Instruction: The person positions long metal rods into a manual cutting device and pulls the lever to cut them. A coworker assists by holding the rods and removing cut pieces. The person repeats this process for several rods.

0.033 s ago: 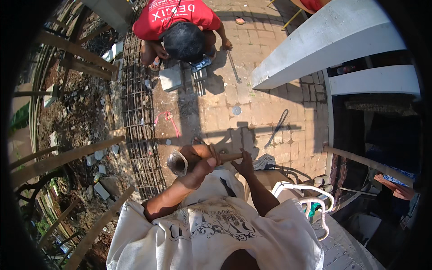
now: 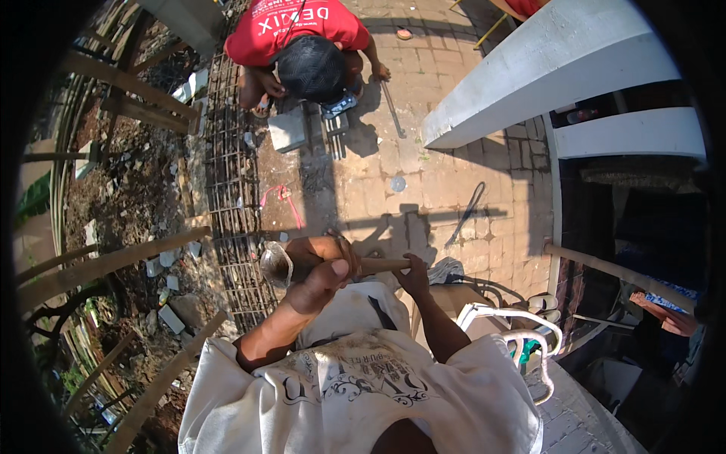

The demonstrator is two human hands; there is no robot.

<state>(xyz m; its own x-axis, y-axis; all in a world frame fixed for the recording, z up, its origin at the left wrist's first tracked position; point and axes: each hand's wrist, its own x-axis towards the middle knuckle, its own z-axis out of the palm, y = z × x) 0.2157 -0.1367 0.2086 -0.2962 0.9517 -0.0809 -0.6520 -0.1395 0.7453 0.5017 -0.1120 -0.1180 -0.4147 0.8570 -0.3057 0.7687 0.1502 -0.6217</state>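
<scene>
A tool with a pale wooden handle (image 2: 384, 265) lies crosswise in front of my body. Its left end is a rounded grey metal part (image 2: 274, 265); the exact kind of tool does not show. My left hand (image 2: 316, 261) is wrapped round it just beside the metal end. Farther right, my right hand (image 2: 414, 277) grips the other end of the handle, with that arm reaching forward. Part of the tool is hidden under my left fingers.
Ahead crouches a person in a red shirt (image 2: 302, 23), one hand near a metal bar (image 2: 393, 113), beside a grey block (image 2: 287, 130). A rebar cage (image 2: 233, 189) runs along the left. White pillar (image 2: 552, 76) and white chair frame (image 2: 522, 321) stand right.
My left hand and the metal end have shifted to the left, showing more of the handle between my hands. My right hand has moved only slightly.
</scene>
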